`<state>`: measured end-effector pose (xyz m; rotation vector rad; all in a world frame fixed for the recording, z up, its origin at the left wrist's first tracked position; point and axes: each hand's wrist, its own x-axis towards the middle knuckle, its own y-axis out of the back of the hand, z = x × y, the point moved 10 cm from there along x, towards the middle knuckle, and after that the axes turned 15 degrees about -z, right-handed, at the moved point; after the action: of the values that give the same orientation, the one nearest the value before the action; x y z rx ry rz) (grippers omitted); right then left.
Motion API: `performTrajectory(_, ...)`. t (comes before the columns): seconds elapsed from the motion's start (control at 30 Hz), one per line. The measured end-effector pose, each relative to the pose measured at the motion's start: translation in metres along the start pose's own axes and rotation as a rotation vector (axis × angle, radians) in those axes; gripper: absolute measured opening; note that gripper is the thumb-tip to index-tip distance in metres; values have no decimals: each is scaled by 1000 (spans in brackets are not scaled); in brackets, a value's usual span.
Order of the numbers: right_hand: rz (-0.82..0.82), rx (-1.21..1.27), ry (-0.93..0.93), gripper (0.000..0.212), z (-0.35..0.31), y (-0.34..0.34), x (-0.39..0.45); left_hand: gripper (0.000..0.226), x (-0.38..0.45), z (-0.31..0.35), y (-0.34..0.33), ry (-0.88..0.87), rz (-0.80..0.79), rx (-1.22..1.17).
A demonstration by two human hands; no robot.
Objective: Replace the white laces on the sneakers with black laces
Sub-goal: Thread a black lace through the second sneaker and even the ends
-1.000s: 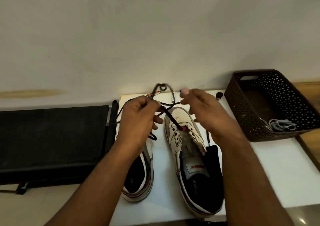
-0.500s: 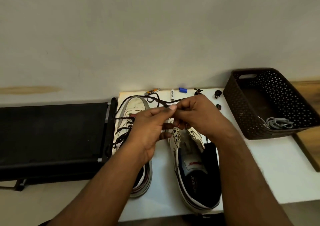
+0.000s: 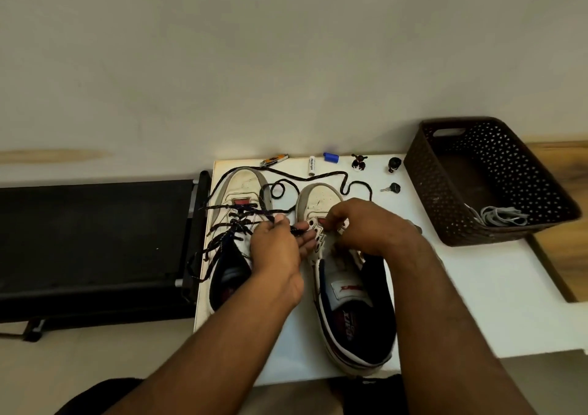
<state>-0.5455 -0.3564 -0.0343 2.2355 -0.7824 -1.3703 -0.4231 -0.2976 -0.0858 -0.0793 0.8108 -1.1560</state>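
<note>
The white table (image 3: 461, 287) carries two sneakers side by side, toes pointing away from the person toward the wall. A dark perforated basket (image 3: 445, 192) stands at the table's right end, and the removed white laces (image 3: 502, 216) lie bundled inside it.

The left sneaker (image 3: 238, 211) is already threaded with a black lace, its ends trailing off the left table edge. The right sneaker (image 3: 337, 274) shows bare eyelets down its left flap; lacing appears to be at the lowest row, nearest the toe.

The second black lace (image 3: 318, 177) runs loose across the table beyond both toes, looping toward the far right, then returns toward the hands.

The left hand (image 3: 276, 249) pinches the free lace end between thumb and forefinger, tip pointing right toward the eyelet row just beside it. The right hand (image 3: 366, 227) is curled over the right sneaker's far flap; what its fingertips grip is hidden, so a hold on flap or lace cannot be confirmed.

Judgement: the left hand is nearer the open eyelets, and the lace tip lies crosswise to the shoe's long axis, suited to entering the left flap.

Small items sit along the far edge: a nail clipper (image 3: 274, 159), a battery (image 3: 311, 166), a blue cap (image 3: 331, 157).
</note>
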Motion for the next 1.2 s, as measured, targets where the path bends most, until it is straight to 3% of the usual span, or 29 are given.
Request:
performTrajectory(0.13, 28, 15, 1, 46, 10, -4, -3, 12, 6, 2, -11, -88, -1, 84)
performTrajectory(0.3, 114, 55, 65, 29, 16, -2, 8, 12, 6, 3, -11, -90, -89, 177)
performTrajectory(0.47, 139, 105, 88, 18, 17, 0, 20, 11, 11, 22, 8, -159, -38, 306)
performTrajectory(1.2, 115, 205, 148, 20, 15, -5, 32, 13, 26, 32, 0, -400, -26, 638)
